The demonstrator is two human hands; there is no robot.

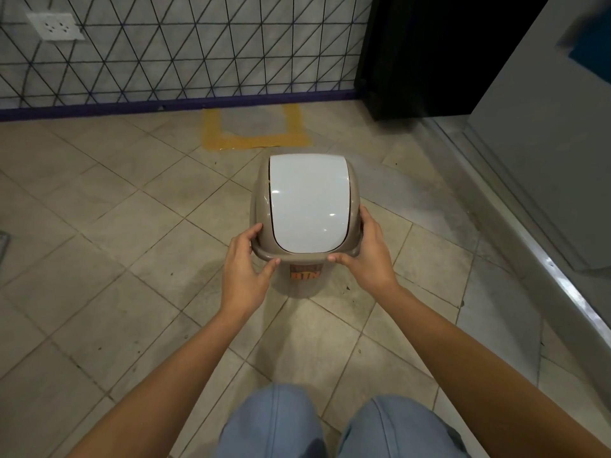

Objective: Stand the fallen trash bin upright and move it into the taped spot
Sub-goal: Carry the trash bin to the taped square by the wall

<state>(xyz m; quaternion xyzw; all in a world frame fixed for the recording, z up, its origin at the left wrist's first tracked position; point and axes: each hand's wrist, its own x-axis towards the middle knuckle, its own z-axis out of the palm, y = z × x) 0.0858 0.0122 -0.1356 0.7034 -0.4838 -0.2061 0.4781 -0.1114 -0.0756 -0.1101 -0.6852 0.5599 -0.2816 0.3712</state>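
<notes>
Fingers of the left hand (243, 269) and right hand (367, 256) curl round the upright trash bin (305, 206), gripping its near rim. Arms reach straight out. Bin sits short of the taped spot (254, 140), maybe lifted.

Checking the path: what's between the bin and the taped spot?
Only bare floor tile lies between the bin and the taped spot, per the head view.

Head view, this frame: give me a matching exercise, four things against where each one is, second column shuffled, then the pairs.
Things:
1. trash bin
2. yellow tape outline
3. wall socket
4. orange label

Places:
A. on the wall, upper left
B. on the bin's front, below the lid rim
C. upright between left hand and right hand
D. on the floor against the wall, beyond the bin

Pairs: 1-C, 2-D, 3-A, 4-B
</notes>
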